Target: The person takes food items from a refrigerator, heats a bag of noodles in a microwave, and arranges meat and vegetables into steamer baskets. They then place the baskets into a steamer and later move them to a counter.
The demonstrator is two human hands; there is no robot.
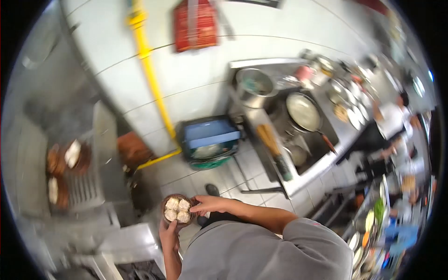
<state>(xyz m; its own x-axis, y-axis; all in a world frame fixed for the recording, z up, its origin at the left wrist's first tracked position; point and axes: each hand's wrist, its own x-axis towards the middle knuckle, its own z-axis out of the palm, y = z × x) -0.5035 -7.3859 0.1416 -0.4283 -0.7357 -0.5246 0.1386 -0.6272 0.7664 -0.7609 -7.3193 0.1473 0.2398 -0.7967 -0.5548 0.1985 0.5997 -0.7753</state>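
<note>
A small round steamer basket [164, 209] holds several pale dumplings [171, 204] and is held level in front of the grey shirt. My left hand [169, 236] grips its near lower edge, with the thumb on the rim. The fingers of my right hand [205, 204] are closed on its right rim. The undersides of both hands' grips are hidden. To the left, more small baskets [57, 161] with pale food sit in a steamy metal cabinet [105, 154].
A stove [149, 240] is at the lower left. A yellow pipe [151, 74] runs down the tiled wall to a blue-and-black bin [212, 135]. Right of it are a steel sink [329, 126] with a pan [303, 111] and a pot [254, 86]. A person [391, 119] stands farther right.
</note>
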